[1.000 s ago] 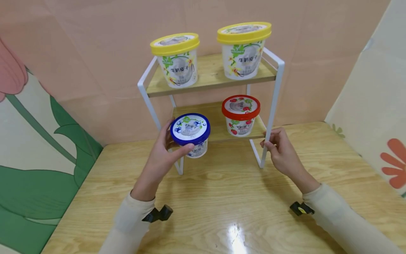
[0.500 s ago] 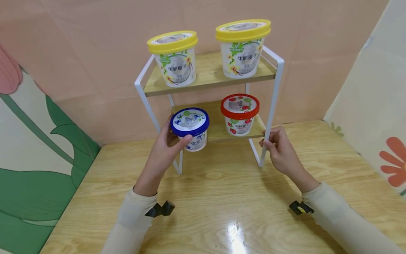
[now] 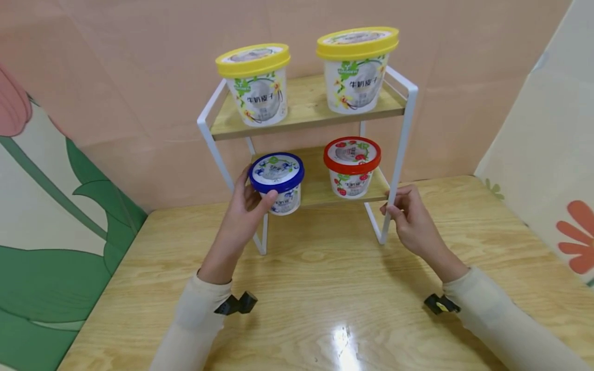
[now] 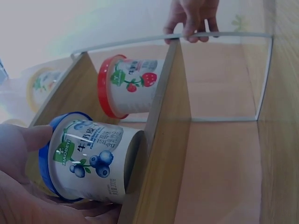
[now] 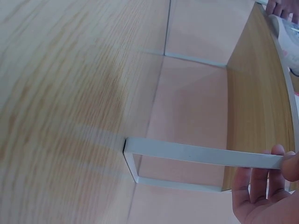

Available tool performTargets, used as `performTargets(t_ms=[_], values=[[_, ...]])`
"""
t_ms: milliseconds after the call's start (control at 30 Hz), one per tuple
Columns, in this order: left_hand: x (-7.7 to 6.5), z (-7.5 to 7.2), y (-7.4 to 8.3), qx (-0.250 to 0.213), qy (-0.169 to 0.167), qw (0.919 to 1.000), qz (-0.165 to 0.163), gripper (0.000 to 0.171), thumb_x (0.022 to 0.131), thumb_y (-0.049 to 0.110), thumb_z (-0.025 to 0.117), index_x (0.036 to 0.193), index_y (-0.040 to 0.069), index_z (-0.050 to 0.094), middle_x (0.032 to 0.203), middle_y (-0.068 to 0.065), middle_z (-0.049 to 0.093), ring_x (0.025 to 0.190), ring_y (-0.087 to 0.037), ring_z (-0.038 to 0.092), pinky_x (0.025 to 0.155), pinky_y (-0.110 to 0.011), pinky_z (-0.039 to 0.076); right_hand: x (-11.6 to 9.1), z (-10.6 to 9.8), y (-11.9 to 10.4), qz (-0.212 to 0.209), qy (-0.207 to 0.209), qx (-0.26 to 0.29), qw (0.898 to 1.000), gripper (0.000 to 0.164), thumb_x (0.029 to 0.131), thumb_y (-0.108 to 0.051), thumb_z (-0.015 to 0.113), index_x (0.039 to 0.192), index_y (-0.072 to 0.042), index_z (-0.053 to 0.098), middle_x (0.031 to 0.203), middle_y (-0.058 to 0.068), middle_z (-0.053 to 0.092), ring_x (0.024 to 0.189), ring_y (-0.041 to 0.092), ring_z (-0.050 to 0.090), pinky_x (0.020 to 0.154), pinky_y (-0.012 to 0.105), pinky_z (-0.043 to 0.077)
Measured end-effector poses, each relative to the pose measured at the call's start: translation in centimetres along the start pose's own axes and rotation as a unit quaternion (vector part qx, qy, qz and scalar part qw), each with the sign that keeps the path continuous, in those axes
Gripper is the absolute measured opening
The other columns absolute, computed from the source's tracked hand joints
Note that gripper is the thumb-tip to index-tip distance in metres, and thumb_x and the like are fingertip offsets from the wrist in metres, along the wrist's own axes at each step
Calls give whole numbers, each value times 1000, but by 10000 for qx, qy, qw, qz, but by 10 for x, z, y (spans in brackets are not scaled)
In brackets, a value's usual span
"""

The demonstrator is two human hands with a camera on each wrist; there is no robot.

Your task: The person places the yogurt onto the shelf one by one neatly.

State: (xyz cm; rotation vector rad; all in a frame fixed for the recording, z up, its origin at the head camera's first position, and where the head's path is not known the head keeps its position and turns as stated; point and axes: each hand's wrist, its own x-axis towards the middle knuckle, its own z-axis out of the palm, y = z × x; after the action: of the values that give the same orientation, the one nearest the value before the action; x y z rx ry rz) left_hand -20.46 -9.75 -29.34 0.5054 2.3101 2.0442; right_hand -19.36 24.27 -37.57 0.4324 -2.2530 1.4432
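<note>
My left hand (image 3: 238,214) grips a blue-lidded ice cream tub (image 3: 278,178) at the left front of the lower shelf (image 3: 314,175), thumb in front and fingers around its far side. In the left wrist view, blueberries show on the upright tub (image 4: 96,156), whose base is at the shelf's front edge; I cannot tell whether it bears on the wood. My right hand (image 3: 410,221) pinches the right front leg (image 3: 401,154) of the white-framed rack, level with the lower shelf. To the blue tub's right stands a red-lidded tub (image 3: 351,167) with strawberries.
Two yellow-lidded tubs, one at left (image 3: 260,90) and one at right (image 3: 357,77), stand on the upper shelf (image 3: 306,100). The rack is on a wood-grain table (image 3: 320,288). Behind it hangs a pink backdrop (image 3: 153,93).
My left hand has moved the blue-lidded tub up and back, slightly left, toward the lower shelf. The right hand keeps its hold on the rack leg.
</note>
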Motion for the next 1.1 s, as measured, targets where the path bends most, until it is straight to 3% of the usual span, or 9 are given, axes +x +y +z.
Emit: performTargets(t_ms=[200,367,700,1100], values=[[3,1,-2,-105,-7,9999,-36,86,101,30,58,160,22,-4,161,-18,30,148,-34,34,120,-48,33,1,0,0,8,2,31,10000,20,98,13,43,118,13,38,90,16,57,83,-2,61,76,9,53],[6,5,-3,-255,100,9996,-59,77,102,18,55,158,17,1,157,-22,35,146,-35,37,119,-49,35,0,0,0,14,-28,121,9999,21,98,14,42,119,14,37,91,18,56,84,-4,60,77,9,54],[10,5,-3,-184,23,9997,-185,79,103,27,54,160,22,0,164,-18,21,151,-33,26,121,-49,31,-1,0,1,-36,0,72,10000,21,98,15,42,119,14,37,92,21,57,84,-6,59,77,8,53],[13,6,-5,-161,78,9995,-252,83,102,31,56,161,24,-3,166,-14,18,151,-32,27,121,-48,31,-1,0,4,-142,-2,-24,9999,21,98,14,42,119,13,38,92,23,58,84,-4,60,77,8,52]])
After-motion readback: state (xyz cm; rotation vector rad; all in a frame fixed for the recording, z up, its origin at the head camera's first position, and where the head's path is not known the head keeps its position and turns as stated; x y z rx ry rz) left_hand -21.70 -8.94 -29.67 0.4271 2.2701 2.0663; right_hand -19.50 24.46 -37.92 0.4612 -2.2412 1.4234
